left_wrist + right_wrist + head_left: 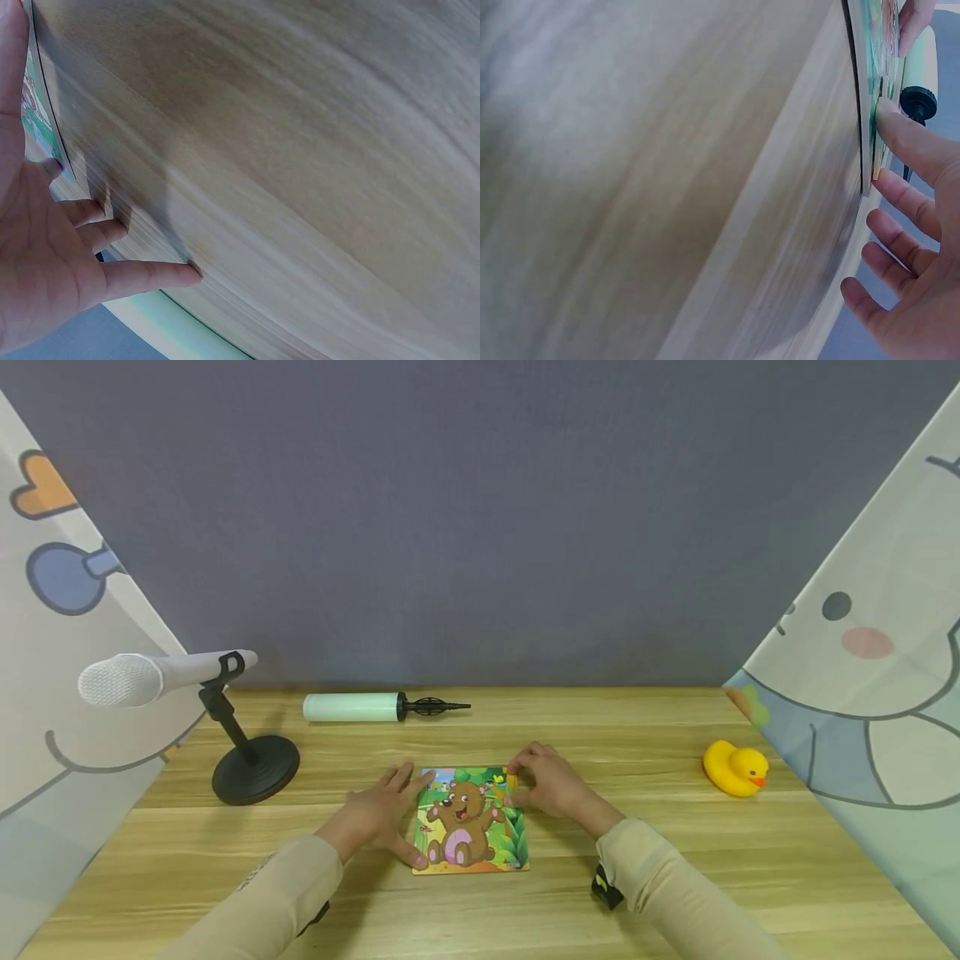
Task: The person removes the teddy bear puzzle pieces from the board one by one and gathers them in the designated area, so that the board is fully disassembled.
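Observation:
A flat jigsaw puzzle (463, 847) with a brown cartoon bear on a green garden scene lies on the wooden table. My left hand (378, 817) spreads along its left side, thumb on the lower left corner and index finger at the upper left. In the left wrist view the other fingers stretch out over the wood. At the upper right corner my right hand (553, 783) pinches a puzzle piece (512, 781) between thumb and index finger. The right wrist view shows this piece (878, 161) edge-on, slightly proud of the board; the remaining fingers are loosely bent.
Behind the puzzle lies a white hand pump (352, 707) with a black nozzle. A white microphone (168, 677) on a black stand (255, 770) is at the left. A yellow rubber duck (735, 768) sits at the right. A grey panel (465, 527) rises along the table's back edge.

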A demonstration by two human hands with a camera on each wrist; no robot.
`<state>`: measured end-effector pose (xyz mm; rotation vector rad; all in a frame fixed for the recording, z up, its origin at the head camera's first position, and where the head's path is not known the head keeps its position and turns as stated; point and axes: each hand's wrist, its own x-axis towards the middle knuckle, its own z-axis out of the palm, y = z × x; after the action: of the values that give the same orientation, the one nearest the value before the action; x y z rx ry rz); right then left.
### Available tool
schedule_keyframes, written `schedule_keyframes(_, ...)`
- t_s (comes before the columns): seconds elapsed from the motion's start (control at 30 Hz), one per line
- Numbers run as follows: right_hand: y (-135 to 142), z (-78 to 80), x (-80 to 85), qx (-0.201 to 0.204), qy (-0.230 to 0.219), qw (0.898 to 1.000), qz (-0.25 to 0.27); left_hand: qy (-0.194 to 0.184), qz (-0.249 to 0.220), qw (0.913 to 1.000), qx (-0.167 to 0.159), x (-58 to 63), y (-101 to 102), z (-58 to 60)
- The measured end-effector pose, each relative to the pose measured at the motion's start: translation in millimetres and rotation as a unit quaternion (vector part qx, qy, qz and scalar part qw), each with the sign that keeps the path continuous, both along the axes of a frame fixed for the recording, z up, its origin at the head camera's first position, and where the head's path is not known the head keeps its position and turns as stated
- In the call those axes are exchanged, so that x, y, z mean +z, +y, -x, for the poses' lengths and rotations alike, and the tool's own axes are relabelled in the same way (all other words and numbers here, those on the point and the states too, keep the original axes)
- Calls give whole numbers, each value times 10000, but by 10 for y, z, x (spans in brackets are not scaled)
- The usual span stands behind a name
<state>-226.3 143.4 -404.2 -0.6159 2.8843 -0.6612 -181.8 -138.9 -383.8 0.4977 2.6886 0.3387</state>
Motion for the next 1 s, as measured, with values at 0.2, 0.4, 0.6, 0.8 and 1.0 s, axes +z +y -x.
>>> schedule_keyframes(0.2, 35, 1, 27, 162, 181, 9995, 181, -4, -22, 10000, 0, -3, -2, -1)
schedule_keyframes(0.4, 211, 44, 62, 199, 175, 9977, 625, -6, -21, 10000, 4, 13, 2, -7)
schedule_keyframes(0.6, 425, 112, 101, 80, 163, 9980, 599, 16, -13, 10000, 0, 16, -4, -11)
schedule_keyframes(0.8, 601, 154, 84, 14, 10, 9988, 487, -7, 7, 10000, 17, 1, -4, -11)
schedule_keyframes(1.0, 706, 197, 71, 5, -105, 9986, 511, 5, 18, 10000, 30, -13, -5, -5)
